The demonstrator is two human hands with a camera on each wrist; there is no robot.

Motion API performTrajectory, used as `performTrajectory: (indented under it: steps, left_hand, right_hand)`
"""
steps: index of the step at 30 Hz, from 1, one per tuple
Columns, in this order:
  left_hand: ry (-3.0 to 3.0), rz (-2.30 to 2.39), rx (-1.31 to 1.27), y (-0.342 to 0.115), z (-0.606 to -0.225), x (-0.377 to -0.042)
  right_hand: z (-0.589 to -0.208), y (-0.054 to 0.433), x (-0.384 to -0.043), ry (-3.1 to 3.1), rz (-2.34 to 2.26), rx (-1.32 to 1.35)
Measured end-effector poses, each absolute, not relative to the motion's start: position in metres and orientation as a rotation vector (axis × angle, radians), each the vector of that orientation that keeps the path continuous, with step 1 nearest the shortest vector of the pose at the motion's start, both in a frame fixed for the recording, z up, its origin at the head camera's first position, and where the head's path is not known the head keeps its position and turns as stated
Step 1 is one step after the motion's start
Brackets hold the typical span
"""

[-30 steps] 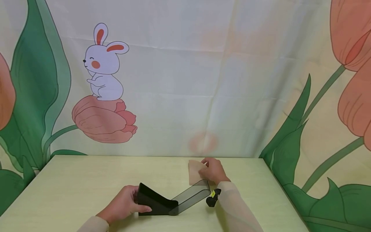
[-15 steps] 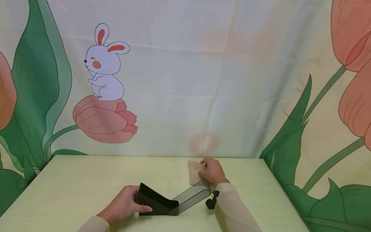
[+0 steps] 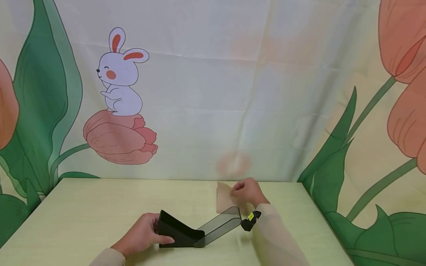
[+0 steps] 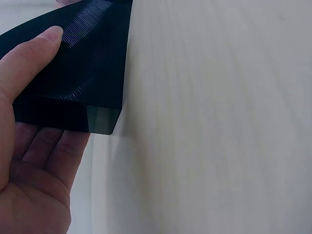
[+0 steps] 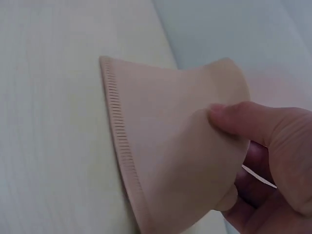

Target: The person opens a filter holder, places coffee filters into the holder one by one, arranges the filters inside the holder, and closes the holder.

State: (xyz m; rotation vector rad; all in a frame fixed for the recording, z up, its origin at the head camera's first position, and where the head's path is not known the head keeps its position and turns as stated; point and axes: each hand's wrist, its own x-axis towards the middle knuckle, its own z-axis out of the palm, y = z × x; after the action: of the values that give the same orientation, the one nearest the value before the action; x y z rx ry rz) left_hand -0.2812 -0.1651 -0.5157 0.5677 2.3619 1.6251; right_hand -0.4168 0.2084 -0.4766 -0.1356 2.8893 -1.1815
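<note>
At the near middle of the table, my left hand (image 3: pixel 141 232) grips a black filter holder (image 3: pixel 181 238), its thumb (image 4: pixel 46 41) on one face and fingers underneath. A clear lid (image 3: pixel 219 225) swings out from the holder to the right. Further back, my right hand (image 3: pixel 249 191) pinches a tan paper coffee filter (image 3: pixel 224 201) by its curved edge. In the right wrist view the filter (image 5: pixel 170 131) shows a crimped seam along its left side. Some tan paper (image 5: pixel 226 199) also shows by the lower fingers; whether it is a second filter is unclear.
Both the holder and the filter are over a pale wooden table (image 3: pixel 100 207). A printed curtain (image 3: pixel 199 92) with a rabbit and tulips hangs behind the table's back edge. A small black device (image 3: pixel 250 221) with a yellow label sits at the right wrist.
My right hand has shifted slightly up and to the right, still pinching the filter, whose top edge now looks parted. The left hand and the holder have stayed in place.
</note>
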Motion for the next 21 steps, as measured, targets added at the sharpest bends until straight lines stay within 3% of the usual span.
performTrajectory:
  steps: [21]
  left_hand:
    - [2.350, 1.639, 0.560, -0.165, -0.516, -0.281]
  right_hand:
    - [-0.396, 0.207, -0.378, 2.815, -1.329, -0.371]
